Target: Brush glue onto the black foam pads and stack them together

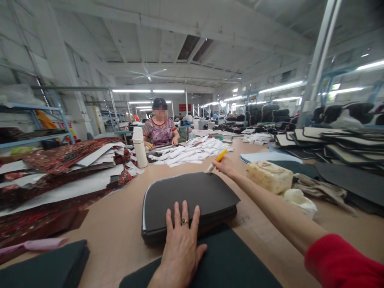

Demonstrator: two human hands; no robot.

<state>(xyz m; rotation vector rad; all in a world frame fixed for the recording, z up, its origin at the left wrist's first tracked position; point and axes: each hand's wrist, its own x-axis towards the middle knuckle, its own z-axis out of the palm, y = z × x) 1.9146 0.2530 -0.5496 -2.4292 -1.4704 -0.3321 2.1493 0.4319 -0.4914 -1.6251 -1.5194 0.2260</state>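
A stack of dark rounded panels (192, 198) lies on the tan table (120, 232) in front of me. My left hand (181, 240) lies flat on the near edge of the top panel, fingers spread, a ring on one finger. My right hand (225, 166) reaches out to the panel's far right corner and grips a yellow-handled brush (216, 160), whose white tip touches the panel's edge. A pale line runs along the panel's left and far edges.
A beige block (269, 176) and crumpled rags (312, 187) sit to the right. Patterned red sheets (60, 172) pile up at left. A white flask (140, 147) and white cut pieces (192, 152) lie farther off, where a person (160, 130) sits working. Dark panels (336, 146) are stacked at right.
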